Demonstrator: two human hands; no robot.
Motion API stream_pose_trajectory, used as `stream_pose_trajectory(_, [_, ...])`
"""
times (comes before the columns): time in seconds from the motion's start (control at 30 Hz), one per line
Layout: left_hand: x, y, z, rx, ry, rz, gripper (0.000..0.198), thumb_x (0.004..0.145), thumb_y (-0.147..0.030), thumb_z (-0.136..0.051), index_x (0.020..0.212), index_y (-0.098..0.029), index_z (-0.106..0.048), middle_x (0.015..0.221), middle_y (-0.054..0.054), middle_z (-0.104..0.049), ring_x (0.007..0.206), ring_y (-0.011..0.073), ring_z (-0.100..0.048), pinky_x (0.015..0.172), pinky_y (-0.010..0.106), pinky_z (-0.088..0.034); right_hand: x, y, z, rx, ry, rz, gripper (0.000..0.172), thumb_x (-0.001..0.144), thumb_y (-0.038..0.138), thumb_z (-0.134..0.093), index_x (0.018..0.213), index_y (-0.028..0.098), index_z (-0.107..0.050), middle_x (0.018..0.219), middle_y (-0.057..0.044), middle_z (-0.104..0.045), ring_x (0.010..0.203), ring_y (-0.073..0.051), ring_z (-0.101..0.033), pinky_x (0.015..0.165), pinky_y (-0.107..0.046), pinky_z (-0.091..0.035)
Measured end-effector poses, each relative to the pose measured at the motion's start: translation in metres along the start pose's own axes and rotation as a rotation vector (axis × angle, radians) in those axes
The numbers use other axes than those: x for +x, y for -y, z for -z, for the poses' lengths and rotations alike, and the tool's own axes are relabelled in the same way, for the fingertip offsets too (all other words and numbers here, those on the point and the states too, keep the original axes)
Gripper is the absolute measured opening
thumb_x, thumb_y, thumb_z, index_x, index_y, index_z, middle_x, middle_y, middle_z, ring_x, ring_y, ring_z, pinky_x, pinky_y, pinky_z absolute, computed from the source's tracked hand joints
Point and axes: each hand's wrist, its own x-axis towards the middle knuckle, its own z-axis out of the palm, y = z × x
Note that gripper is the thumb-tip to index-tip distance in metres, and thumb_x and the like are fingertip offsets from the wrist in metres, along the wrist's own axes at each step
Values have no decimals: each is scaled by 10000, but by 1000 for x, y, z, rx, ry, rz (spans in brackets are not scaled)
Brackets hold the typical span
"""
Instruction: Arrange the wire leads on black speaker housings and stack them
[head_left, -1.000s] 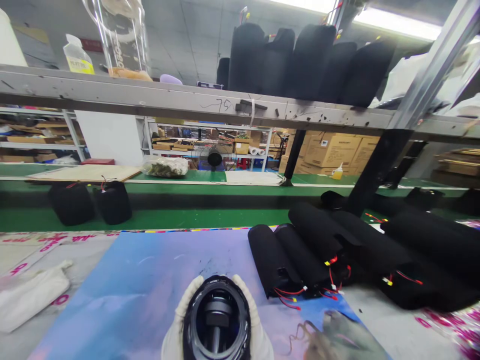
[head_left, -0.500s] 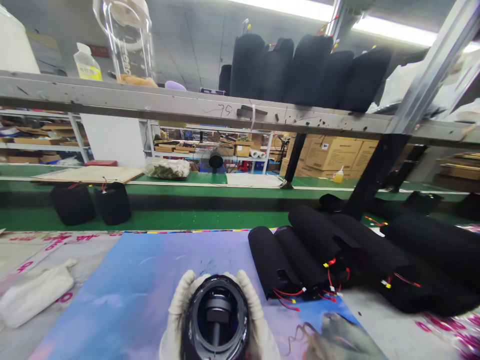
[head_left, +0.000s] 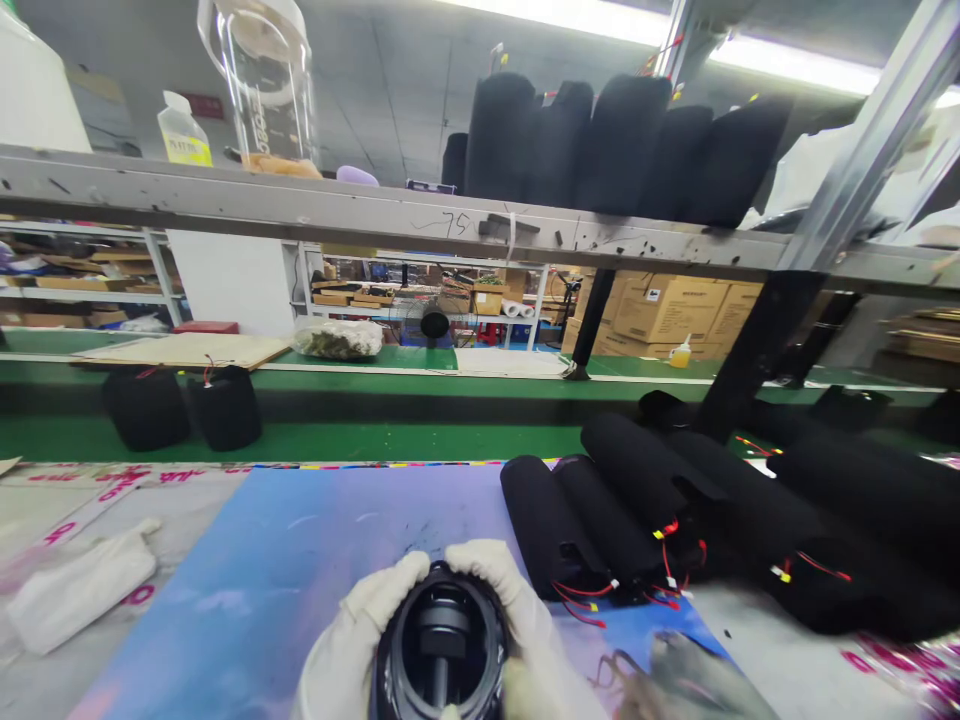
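At the bottom middle of the head view is a round black housing (head_left: 442,615), its open end facing me, with a thick ring and a dark round post inside. My left hand (head_left: 349,635), in a white glove, wraps around its left side, fingertips at the top edge. Around the right side curls my gloved right hand (head_left: 529,630), fingers bent over the top rim. Both hands are closed on the housing. Its lower part is cut off by the picture edge.
Black fabric-covered cylinders (head_left: 551,525) with red wires lie to the right on a blue-purple sheet (head_left: 300,560). A white glove (head_left: 86,585) lies at left. Two black cylinders (head_left: 225,408) stand on the green surface behind. A shelf (head_left: 360,210) crosses above, holding bottles and more black cylinders.
My fingers have shifted from lying straight along the housing's sides to bending over its top rim. The housing stays at nearly the same spot, slightly to the right in view.
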Motion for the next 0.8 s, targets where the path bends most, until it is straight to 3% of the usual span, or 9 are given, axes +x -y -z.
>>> stream_pose_trajectory(0.07, [-1, 0, -2, -17, 7, 59, 818, 779, -381, -756, 1525, -347, -423, 1217, 43, -748, 1140, 258, -721, 1043, 368, -546, 6, 11, -4, -82, 37, 48, 656, 802, 805, -618, 1241, 331, -731, 1179, -81, -664, 1121, -303, -661, 1010, -397, -519])
stream_pose_trajectory(0.13, [1, -5, -3, 37, 46, 53, 866, 783, -356, -705, 1566, -345, -337, 1229, 53, -737, 1137, 271, -720, 1020, 406, -557, 12, 12, -6, -109, 48, 104, 631, 858, 801, -542, 1204, 319, -758, 1137, -79, -664, 1078, -275, -667, 989, -367, -518])
stream_pose_trajectory(0.27, [7, -18, 1, 268, 89, -145, 672, 727, -337, -743, 1387, -325, -619, 1315, 80, -700, 1202, 318, -674, 1029, 388, -540, 10, -4, -8, 222, -57, -17, 674, 966, 770, -312, 1179, 323, -769, 1147, -65, -742, 1079, -264, -699, 1030, -407, -529])
stream_pose_trajectory(0.33, [10, -13, 6, 294, 67, -183, 589, 787, -332, -730, 1370, -321, -651, 1300, 61, -725, 1192, 281, -687, 1049, 321, -526, 4, -8, -11, 260, -156, -120, 583, 995, 702, -378, 1180, 304, -762, 1183, -58, -756, 1116, -263, -690, 1051, -403, -522])
stream_pose_trajectory(0.43, [15, 16, 14, 253, 141, -227, 454, 926, -346, -624, 1379, -367, -646, 1364, -3, -704, 1229, 228, -685, 1072, 260, -512, -1, -4, -18, 135, -281, -107, 377, 932, 597, -635, 1053, 275, -789, 1176, -45, -758, 1144, -248, -658, 1044, -311, -492])
stream_pose_trajectory(0.53, [20, 55, 24, 119, 377, -222, 426, 963, -372, -581, 1387, -365, -622, 1395, -11, -655, 1244, 232, -667, 1038, 262, -525, 2, 4, -22, 51, -293, 17, 374, 940, 606, -618, 976, 269, -777, 1055, -34, -763, 1040, -219, -682, 963, -271, -505])
stream_pose_trajectory(0.6, [21, 71, 27, 72, 441, -182, 421, 990, -377, -531, 1405, -346, -598, 1432, 2, -605, 1277, 235, -630, 1035, 267, -511, 3, 6, -21, 80, -257, 18, 362, 936, 600, -629, 981, 279, -789, 1059, -26, -766, 1041, -216, -687, 964, -265, -507])
stream_pose_trajectory(0.7, [17, 69, 25, 19, 322, -101, 399, 956, -395, -600, 1347, -342, -658, 1388, 5, -645, 1245, 232, -656, 1023, 258, -518, -1, 6, -17, 106, -249, -47, 343, 921, 596, -655, 1028, 314, -819, 1182, -18, -753, 1152, -228, -655, 1046, -266, -466])
stream_pose_trajectory(0.8, [13, 45, 14, -46, 172, 10, 303, 962, -414, -605, 1225, -366, -746, 1254, -18, -750, 1128, 222, -738, 1018, 302, -566, -4, 7, -17, 73, -289, -60, 350, 919, 602, -653, 1041, 319, -819, 1221, -20, -738, 1197, -232, -624, 1085, -273, -431])
